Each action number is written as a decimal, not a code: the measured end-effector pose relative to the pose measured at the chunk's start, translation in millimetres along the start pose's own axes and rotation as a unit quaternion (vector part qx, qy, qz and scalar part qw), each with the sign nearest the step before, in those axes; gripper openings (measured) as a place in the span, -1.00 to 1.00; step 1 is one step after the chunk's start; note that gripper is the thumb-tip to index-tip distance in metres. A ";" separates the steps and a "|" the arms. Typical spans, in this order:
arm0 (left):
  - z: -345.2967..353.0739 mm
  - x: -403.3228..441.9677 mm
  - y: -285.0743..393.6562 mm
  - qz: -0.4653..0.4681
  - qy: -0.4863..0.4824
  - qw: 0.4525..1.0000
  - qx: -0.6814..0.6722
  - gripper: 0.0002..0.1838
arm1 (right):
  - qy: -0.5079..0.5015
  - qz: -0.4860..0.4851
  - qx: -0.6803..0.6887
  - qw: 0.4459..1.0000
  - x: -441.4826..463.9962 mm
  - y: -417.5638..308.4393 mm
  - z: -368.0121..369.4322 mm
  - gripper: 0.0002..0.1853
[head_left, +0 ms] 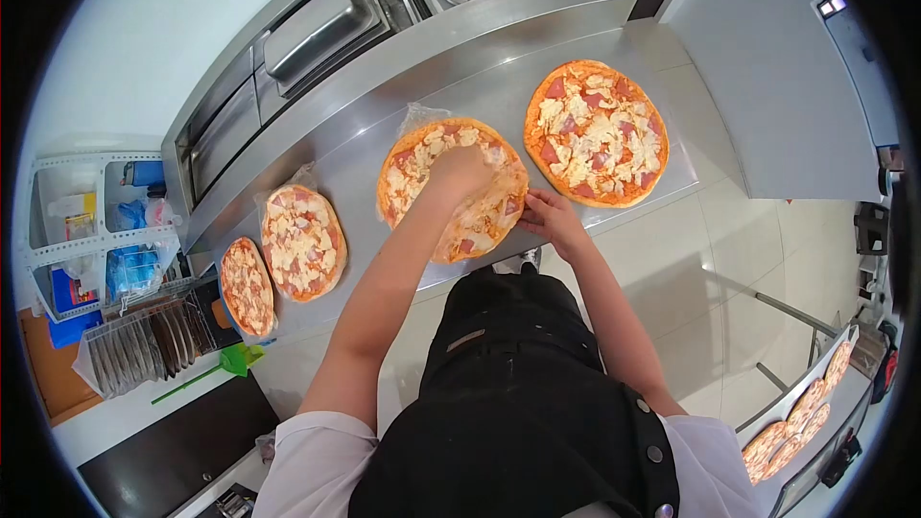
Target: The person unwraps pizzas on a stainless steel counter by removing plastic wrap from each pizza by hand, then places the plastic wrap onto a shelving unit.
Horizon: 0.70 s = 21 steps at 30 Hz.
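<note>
A round pizza (408,173) with ham pieces and pale shredded topping lies on the steel counter in front of me. Clear plastic film (419,117) sticks out past its far edge, and a film-like sheen covers its near right part. My left hand (460,173) is over the middle of this pizza, closed and slightly blurred; its fingertips are hidden beneath it. At the pizza's right edge is my right hand (550,218), its fingers curled against the rim. Close by on the right lies another pizza (597,134), with no film visible on it.
Two more pizzas (302,242) (247,286) lie to the left, the nearer one with film at its top edge. Behind the steel counter (369,273) is a raised well with metal pans (321,31). Several pizzas (801,412) rest on a surface at lower right. A rack (144,350) stands left.
</note>
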<state>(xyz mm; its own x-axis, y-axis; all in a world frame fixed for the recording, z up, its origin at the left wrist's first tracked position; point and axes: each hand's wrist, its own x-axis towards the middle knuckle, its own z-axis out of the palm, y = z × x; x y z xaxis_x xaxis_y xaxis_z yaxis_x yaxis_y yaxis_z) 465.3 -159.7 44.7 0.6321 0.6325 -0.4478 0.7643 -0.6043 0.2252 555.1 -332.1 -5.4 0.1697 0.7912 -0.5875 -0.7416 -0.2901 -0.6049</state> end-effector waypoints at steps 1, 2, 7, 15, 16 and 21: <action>2.3 -1.9 -1.6 0.005 -0.020 1.000 -0.015 -0.59 | 0.003 0.002 -0.009 1.000 0.3 -0.7 -0.1 -0.71; 5.0 -4.4 -3.3 0.009 -0.039 0.999 -0.030 -0.59 | 0.005 0.004 -0.020 1.000 0.3 -1.2 -0.1 -0.71; 13.4 -3.0 0.4 0.015 -0.081 0.995 -0.055 -0.62 | 0.003 0.007 -0.050 0.999 1.9 -1.1 -2.5 -0.72; 9.4 14.7 21.3 0.017 -0.126 0.932 -0.340 -0.78 | -0.006 -0.001 -0.094 0.996 3.3 -5.8 -0.9 -0.73; 11.7 21.8 20.9 0.020 -0.111 0.926 -0.360 -0.79 | -0.008 -0.005 -0.103 0.995 4.4 -6.3 -1.1 -0.74; 26.1 49.0 14.8 0.028 -0.046 0.912 -0.407 -0.85 | -0.004 -0.018 -0.140 0.990 13.5 -11.6 -1.1 -0.78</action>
<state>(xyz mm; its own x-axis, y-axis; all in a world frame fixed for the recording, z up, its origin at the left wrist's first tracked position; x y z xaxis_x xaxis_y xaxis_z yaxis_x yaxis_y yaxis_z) 504.2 -150.2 3.5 0.6887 0.5456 -0.4775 0.5959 -0.0508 0.8015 566.8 -318.7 -7.0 0.1867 0.8084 -0.5583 -0.5254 -0.3980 -0.7520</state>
